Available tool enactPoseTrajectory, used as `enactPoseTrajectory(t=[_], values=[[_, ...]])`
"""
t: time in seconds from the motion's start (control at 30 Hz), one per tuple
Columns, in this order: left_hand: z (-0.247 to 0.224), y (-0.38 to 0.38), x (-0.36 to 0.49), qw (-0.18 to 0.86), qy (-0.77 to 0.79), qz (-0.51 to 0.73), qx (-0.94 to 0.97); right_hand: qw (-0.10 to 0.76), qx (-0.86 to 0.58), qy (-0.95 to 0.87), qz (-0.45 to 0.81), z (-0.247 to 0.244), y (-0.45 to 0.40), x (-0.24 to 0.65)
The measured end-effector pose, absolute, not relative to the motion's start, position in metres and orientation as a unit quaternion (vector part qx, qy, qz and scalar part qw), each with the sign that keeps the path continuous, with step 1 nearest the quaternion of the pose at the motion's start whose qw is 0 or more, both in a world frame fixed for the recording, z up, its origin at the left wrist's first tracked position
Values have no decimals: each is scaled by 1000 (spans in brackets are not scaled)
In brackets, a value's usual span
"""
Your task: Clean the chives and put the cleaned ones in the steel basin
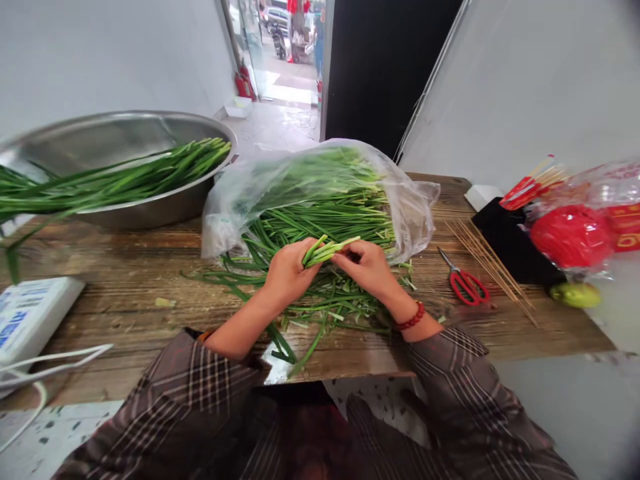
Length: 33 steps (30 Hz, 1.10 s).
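Observation:
My left hand (291, 268) is closed round a small bunch of garlic chives (324, 252), with the pale stem ends pointing right. At those ends my right hand (367, 267) pinches with thumb and fingers; the stems reach its fingertips. Behind both hands lies a clear plastic bag (225, 207) packed with more chives (320, 217), their cut ends toward the right. Loose leaves and trimmings (345, 300) are scattered on the wooden table (200, 320) beneath my wrists. The lower ends of the held bunch hang below my left hand.
A large metal basin (150, 207) holding chives stands back left. Scissors with red handles (467, 287) and thin wooden skewers (490, 267) lie right, beside a black box (515, 243) and red packages (573, 235). A white device (37, 313) with a cable sits at left.

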<state>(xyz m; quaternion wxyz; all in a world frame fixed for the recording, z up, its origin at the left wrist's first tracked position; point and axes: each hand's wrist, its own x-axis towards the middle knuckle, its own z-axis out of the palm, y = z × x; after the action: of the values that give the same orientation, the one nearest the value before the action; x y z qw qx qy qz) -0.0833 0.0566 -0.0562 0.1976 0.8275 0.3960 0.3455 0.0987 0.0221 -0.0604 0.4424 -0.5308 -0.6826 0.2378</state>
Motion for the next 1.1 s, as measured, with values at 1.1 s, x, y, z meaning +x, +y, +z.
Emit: enactPoseTrajectory(t=[1.1], values=[[-48,59,-81,152,399,284,858,581,-454,-566,369,-54,33,99]])
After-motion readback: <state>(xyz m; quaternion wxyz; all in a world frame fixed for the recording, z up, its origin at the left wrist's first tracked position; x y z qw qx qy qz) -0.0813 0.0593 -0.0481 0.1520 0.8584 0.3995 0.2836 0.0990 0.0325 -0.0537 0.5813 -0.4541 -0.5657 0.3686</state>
